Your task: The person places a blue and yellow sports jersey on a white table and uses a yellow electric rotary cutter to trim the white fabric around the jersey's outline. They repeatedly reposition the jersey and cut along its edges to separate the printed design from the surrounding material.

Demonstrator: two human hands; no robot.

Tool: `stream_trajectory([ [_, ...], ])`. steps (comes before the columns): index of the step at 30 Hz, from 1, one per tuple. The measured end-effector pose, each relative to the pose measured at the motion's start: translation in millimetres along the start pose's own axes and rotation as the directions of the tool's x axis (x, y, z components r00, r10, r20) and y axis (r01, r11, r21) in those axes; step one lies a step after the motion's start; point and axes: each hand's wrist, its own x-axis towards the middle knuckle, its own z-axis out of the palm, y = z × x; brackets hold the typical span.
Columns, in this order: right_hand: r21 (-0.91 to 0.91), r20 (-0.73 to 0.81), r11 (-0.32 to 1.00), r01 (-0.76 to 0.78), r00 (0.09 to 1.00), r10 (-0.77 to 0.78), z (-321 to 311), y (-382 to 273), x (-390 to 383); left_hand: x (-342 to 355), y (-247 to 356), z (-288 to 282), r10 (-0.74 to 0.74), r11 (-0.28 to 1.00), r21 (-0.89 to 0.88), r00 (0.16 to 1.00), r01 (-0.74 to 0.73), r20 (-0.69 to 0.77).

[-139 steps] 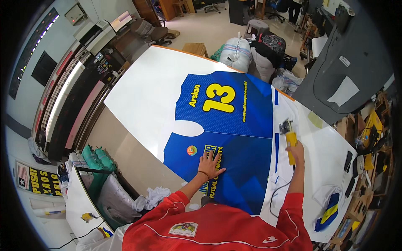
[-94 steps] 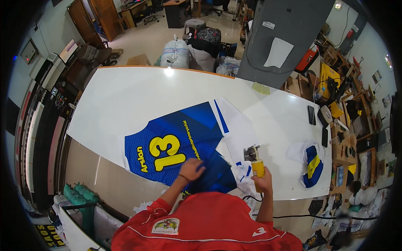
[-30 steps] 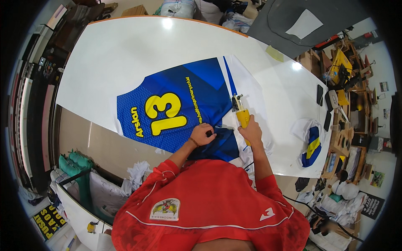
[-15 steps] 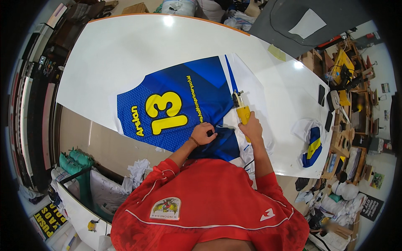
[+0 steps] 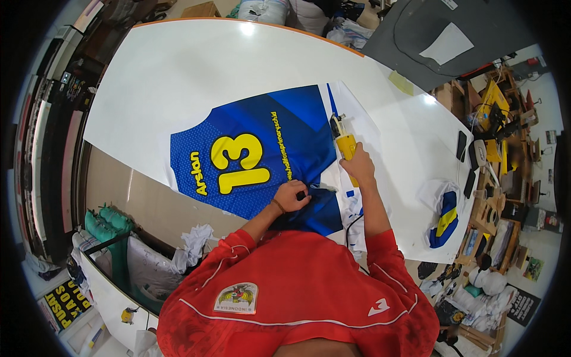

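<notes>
A yellow handheld electric fabric cutter (image 5: 346, 146) is gripped in my right hand (image 5: 361, 164), its metal head pointing away from me. The head rests at the border between a blue printed jersey panel (image 5: 238, 143) with yellow lettering and the white waste cloth (image 5: 357, 119) on its right. My left hand (image 5: 290, 195) lies on the near part of the panel with curled fingers. Something dark shows between thumb and forefinger, too small to name. Just right of those fingers is a small greyish thing (image 5: 324, 187) that I cannot make out. A black cord (image 5: 355, 221) runs down near my right forearm.
The white table (image 5: 154, 71) has an orange far edge. A blue, yellow and white cloth bundle (image 5: 443, 220) lies at right, near a black phone (image 5: 461, 146). A grey surface (image 5: 410, 41) adjoins the far right. At lower left stands an open bin (image 5: 143, 262) with wrapped cloth.
My right hand has pushed the cutter farther away along the panel's right border. More of the white cloth with blue patches shows behind it. My left hand has stayed on the panel.
</notes>
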Motion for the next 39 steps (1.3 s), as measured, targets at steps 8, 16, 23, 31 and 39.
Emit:
stream_trajectory([
  [8,0.016,-0.006,0.999,0.028,1.0,-0.028,-17,-34,49,1,2,0,-0.031,0.999,-0.044,0.999,0.031,-0.009],
  [16,0.028,-0.037,0.998,0.063,0.997,-0.062,-25,-70,106,2,3,-2,-0.027,0.999,-0.038,1.0,0.027,-0.007],
  [23,0.04,-0.033,0.997,0.069,0.997,-0.067,-40,-103,149,1,6,-3,-0.076,0.996,-0.041,0.997,0.077,0.03],
  [31,0.335,-0.129,0.923,0.188,0.98,-0.153,-4,6,131,-10,22,-9,-0.001,0.997,0.082,0.993,-0.009,0.114],
  [39,0.698,0.058,0.716,-0.024,0.998,-0.023,37,192,-51,-39,15,-1,0.081,0.969,0.214,0.979,-0.12,0.185],
])
